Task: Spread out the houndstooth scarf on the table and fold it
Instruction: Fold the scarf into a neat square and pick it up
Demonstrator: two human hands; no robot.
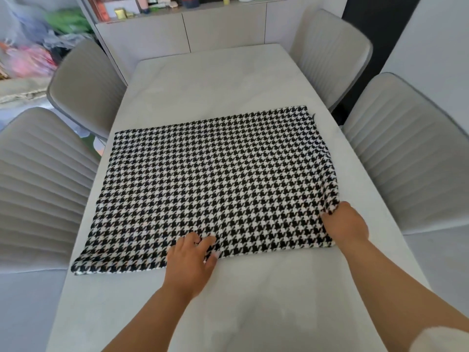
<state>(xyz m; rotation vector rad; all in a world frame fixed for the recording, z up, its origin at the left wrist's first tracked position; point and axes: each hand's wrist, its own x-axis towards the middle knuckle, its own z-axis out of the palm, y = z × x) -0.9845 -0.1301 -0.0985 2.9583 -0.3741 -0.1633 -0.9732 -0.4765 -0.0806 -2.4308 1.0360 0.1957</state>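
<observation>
The black-and-white houndstooth scarf (208, 184) lies flat as a wide rectangle across the middle of the pale table (210, 80). Its left end reaches the table's left edge. My left hand (191, 262) rests with spread fingers on the scarf's near edge, a little left of centre. My right hand (345, 224) is at the near right corner, fingers closed on the cloth there. The right edge is pulled up into a raised ridge that runs from that hand toward the far right corner.
Grey ribbed chairs stand around the table: two on the left (38, 189) (83, 87) and two on the right (411, 158) (330, 54). A white cabinet (182, 34) with small items on top stands beyond the far end.
</observation>
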